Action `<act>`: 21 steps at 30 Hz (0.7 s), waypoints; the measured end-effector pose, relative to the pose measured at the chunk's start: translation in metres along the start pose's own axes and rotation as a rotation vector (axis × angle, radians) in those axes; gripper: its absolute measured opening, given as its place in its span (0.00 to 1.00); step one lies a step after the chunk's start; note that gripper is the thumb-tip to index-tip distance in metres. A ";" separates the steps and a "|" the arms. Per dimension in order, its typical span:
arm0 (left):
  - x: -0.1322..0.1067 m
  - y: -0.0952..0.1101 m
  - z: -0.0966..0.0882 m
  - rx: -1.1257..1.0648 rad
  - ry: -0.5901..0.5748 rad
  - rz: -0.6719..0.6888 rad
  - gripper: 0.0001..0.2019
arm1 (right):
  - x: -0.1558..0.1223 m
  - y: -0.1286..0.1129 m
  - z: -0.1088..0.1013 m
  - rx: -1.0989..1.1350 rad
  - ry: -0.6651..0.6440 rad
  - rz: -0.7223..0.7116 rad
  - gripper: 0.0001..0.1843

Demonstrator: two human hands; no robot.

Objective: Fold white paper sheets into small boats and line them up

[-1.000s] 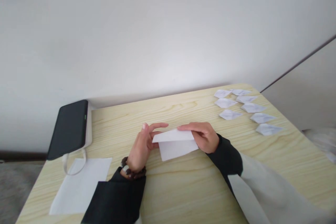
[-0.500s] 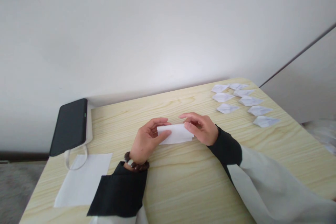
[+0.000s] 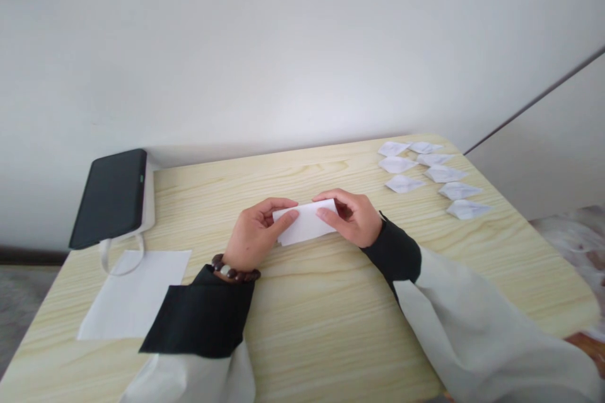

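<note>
A white sheet of folded paper (image 3: pixel 306 225) lies on the light wooden table (image 3: pixel 331 302) near its middle. My left hand (image 3: pixel 253 238) pinches the paper's left end, thumb on top and fingers curled round the edge. My right hand (image 3: pixel 353 217) grips the right end the same way, fingers pressed on the fold. A dark bead bracelet (image 3: pixel 235 272) sits on my left wrist. Both sleeves are dark at the cuff and pale further up.
Several small folded white paper pieces (image 3: pixel 432 176) lie in two rows at the table's far right. A flat white sheet (image 3: pixel 135 293) rests at the left front. A black tablet-like device (image 3: pixel 111 196) on a white base stands at the far left corner. A wall runs behind.
The paper was open and raised between my hands a second ago; it is now folded over into a narrower strip and pressed low on the table, both hands closed on its ends.
</note>
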State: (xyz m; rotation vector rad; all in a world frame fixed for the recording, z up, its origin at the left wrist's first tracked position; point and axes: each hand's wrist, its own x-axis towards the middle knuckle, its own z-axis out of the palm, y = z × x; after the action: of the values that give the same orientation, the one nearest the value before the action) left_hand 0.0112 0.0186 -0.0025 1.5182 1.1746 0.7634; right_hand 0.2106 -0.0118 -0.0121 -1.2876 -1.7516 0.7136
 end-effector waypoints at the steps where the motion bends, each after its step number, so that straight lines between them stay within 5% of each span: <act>1: 0.000 0.001 0.000 -0.008 -0.008 0.005 0.20 | 0.000 0.001 0.000 0.005 -0.003 0.010 0.13; 21: -0.001 0.011 -0.001 0.038 -0.022 0.001 0.21 | -0.002 0.007 0.003 0.194 -0.022 0.065 0.13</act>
State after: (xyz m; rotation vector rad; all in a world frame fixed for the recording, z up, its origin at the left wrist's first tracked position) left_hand 0.0126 0.0179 0.0084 1.5549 1.1778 0.7268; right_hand 0.2116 -0.0111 -0.0193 -1.2120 -1.6197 0.9150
